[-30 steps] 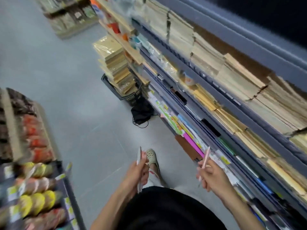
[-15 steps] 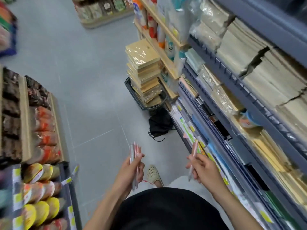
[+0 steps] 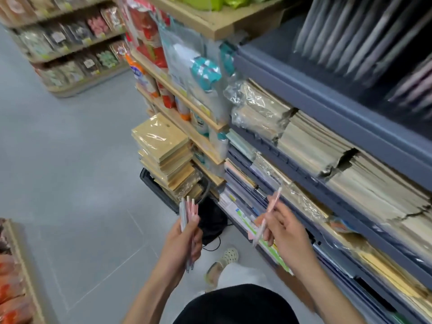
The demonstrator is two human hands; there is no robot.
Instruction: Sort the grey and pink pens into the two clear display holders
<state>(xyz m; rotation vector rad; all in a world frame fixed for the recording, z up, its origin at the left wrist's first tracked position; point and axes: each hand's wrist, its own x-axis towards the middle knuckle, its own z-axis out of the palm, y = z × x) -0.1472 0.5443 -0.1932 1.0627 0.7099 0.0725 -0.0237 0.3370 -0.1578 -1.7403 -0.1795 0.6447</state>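
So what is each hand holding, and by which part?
The left hand grips a bunch of pens around their lower halves; the right hand pinches one pink pen near its middle.

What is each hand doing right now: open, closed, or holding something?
Left hand: closed around a bundle of grey and pink pens.
Right hand: pinching a single pink pen.

The left hand (image 3: 184, 242) covers the middle of the pens (image 3: 188, 210), so their number is not clear. The pink pen (image 3: 271, 206) in the right hand (image 3: 287, 232) is blurred by motion. At the upper right, the packs (image 3: 350, 36) are only streaks. The left edge cuts the snack shelf (image 3: 19, 253) at lower left.
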